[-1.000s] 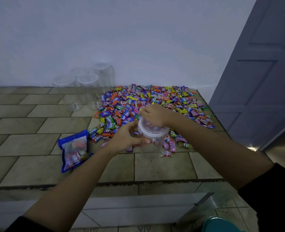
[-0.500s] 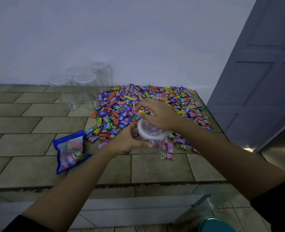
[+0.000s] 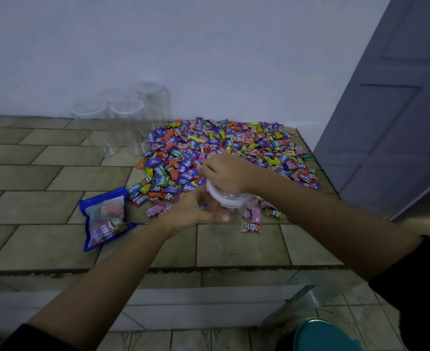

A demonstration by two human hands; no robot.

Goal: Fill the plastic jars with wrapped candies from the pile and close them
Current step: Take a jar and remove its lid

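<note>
Change: right hand point(image 3: 230, 173) has risen off the rim since a second ago, its fingertips now towards the candy pile point(image 3: 234, 143).
Left hand point(image 3: 193, 211): wrapped round the jar point(image 3: 225, 198), thumb across its front.
Jar: at the pile's near edge, white rim just under the right hand.
Right grip: fingers curled; contents unclear.

You're seeing dim, bluish, even light with only soft shadows; the clear plastic jars point(image 3: 126, 111) at the back nearly vanish, and the frame's edges seem slightly bowed.
</note>
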